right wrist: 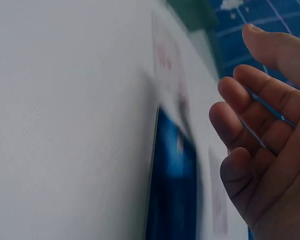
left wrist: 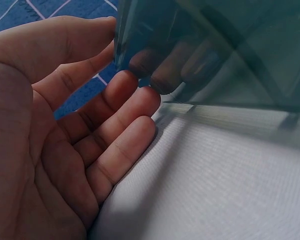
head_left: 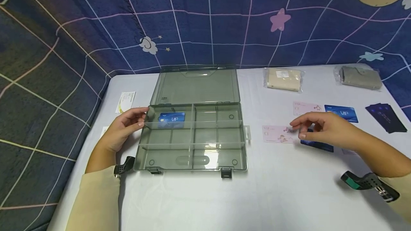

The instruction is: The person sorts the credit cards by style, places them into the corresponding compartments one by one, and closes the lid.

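Note:
A grey translucent compartment box point(head_left: 191, 156) lies with its lid point(head_left: 197, 86) tipped back. Inside its back left section rest blue VIP cards point(head_left: 172, 118). My left hand point(head_left: 123, 127) touches the box's left side near the back corner; in the left wrist view its thumb tip meets the wall's edge and its fingers are loosely bent beside it. My right hand point(head_left: 316, 127) hovers empty with relaxed fingers over a dark blue card point(head_left: 318, 145), which it partly hides. Close to its fingertips lies a pink VIP card point(head_left: 277, 134).
Behind the right hand are another pink card point(head_left: 306, 107) and a blue VIP card point(head_left: 341, 113). Fanned dark cards point(head_left: 386, 117) lie far right. Two wrapped pouches, one beige point(head_left: 283, 79) and one grey point(head_left: 360, 77), sit at the back. A white card point(head_left: 126, 101) is at left.

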`<move>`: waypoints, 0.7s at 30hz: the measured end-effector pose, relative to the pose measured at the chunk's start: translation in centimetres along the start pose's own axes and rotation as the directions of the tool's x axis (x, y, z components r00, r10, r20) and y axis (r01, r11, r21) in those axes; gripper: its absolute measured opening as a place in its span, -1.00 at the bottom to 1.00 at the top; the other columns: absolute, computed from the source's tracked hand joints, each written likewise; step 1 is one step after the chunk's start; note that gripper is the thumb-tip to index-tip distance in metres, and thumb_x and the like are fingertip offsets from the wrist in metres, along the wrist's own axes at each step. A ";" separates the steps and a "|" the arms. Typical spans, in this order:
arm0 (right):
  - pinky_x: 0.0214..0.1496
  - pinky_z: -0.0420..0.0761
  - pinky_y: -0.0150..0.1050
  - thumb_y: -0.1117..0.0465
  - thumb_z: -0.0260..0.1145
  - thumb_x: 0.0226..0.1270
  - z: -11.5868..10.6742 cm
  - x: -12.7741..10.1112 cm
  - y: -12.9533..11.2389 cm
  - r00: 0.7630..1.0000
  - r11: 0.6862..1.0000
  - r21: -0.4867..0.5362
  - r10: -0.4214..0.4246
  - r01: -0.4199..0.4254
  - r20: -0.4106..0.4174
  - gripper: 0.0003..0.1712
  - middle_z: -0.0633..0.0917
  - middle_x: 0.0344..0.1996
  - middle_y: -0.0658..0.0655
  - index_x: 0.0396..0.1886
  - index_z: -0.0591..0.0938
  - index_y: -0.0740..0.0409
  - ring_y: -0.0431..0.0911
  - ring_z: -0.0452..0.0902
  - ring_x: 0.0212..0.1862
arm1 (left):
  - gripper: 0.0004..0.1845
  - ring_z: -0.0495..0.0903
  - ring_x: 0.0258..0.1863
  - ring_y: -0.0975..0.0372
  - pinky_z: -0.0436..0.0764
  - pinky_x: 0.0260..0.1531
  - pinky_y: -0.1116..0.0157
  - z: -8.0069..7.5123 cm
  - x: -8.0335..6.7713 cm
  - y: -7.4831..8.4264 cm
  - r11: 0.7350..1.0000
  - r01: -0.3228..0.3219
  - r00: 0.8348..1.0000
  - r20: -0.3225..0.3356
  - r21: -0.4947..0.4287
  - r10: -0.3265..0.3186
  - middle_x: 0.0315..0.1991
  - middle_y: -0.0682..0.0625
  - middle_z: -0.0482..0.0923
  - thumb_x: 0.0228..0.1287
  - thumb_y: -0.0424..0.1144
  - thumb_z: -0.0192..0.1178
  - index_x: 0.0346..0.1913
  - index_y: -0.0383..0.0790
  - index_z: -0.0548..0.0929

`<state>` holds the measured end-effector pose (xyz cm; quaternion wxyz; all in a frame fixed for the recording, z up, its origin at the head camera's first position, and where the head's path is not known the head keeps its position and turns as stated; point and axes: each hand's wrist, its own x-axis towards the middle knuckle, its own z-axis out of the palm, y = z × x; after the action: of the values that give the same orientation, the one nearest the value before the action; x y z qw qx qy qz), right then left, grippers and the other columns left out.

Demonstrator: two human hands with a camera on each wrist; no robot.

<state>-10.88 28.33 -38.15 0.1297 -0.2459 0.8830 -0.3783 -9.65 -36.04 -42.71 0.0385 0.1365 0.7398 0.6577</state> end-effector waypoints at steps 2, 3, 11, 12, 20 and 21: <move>-0.38 0.50 -0.29 0.35 0.58 0.30 -0.4 -1.0 0.8 0.999 0.999 -0.030 0.034 -0.034 -0.025 -0.60 0.77 -0.24 -0.08 0.11 0.79 0.01 -0.15 0.52 -0.33 | -0.51 0.54 0.01 0.24 0.57 0.03 0.42 0.0 -0.1 0.0 1.000 -0.001 1.000 -0.004 0.000 0.001 0.00 0.01 0.60 0.44 -0.68 0.14 0.39 -0.52 0.53; -0.38 0.50 -0.30 0.36 0.58 0.28 -0.6 -1.5 1.2 0.998 0.998 -0.039 0.051 -0.052 -0.039 -0.59 0.75 -0.26 -0.08 0.11 0.78 0.02 -0.15 0.52 -0.33 | -0.52 0.54 0.00 0.24 0.57 0.02 0.42 0.1 -0.1 0.0 1.000 -0.001 1.000 -0.006 0.000 0.001 0.00 0.01 0.60 0.44 -0.67 0.14 0.39 -0.52 0.53; -0.41 0.46 -0.32 0.26 0.66 0.21 -1.6 -3.8 3.8 0.980 0.972 -0.152 0.159 -0.176 -0.120 -0.59 0.62 -0.33 -0.04 0.07 0.80 0.06 -0.17 0.48 -0.38 | -0.52 0.54 0.01 0.24 0.56 0.03 0.42 0.2 -0.1 0.1 1.000 0.005 1.000 -0.012 0.000 -0.005 0.00 0.02 0.60 0.45 -0.67 0.14 0.38 -0.50 0.54; -0.41 0.45 -0.32 0.26 0.67 0.20 -1.6 -3.9 4.0 0.980 0.970 -0.168 0.157 -0.177 -0.124 -0.59 0.60 -0.34 -0.04 0.06 0.80 0.05 -0.17 0.47 -0.37 | -0.52 0.54 0.01 0.24 0.56 0.04 0.42 0.1 -0.1 0.1 1.000 0.006 1.000 -0.012 0.002 -0.006 0.01 0.02 0.60 0.45 -0.66 0.14 0.39 -0.50 0.54; -0.37 0.41 -0.35 0.16 0.78 0.02 -1.4 -4.0 5.0 0.990 0.957 -0.277 0.051 -0.086 -0.132 -0.47 0.59 -0.35 -0.15 0.04 0.82 -0.03 -0.22 0.41 -0.30 | -0.52 0.54 0.03 0.24 0.55 0.04 0.42 0.2 0.0 0.2 1.000 0.010 1.000 -0.011 0.020 -0.009 0.03 0.02 0.61 0.46 -0.65 0.15 0.40 -0.49 0.54; -0.38 0.41 -0.35 0.15 0.79 -0.01 -1.4 -4.0 5.1 0.991 0.956 -0.282 0.040 -0.076 -0.129 -0.45 0.60 -0.34 -0.16 0.04 0.81 -0.04 -0.23 0.40 -0.31 | -0.52 0.54 0.03 0.24 0.56 0.04 0.42 0.2 -0.1 0.2 1.000 0.009 1.000 -0.011 0.020 -0.009 0.03 0.02 0.61 0.46 -0.65 0.15 0.40 -0.49 0.54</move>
<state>-9.79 34.33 -40.74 0.0498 -0.2126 0.9415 -0.2568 -9.53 -35.88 -42.58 0.0359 0.1299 0.7470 0.6510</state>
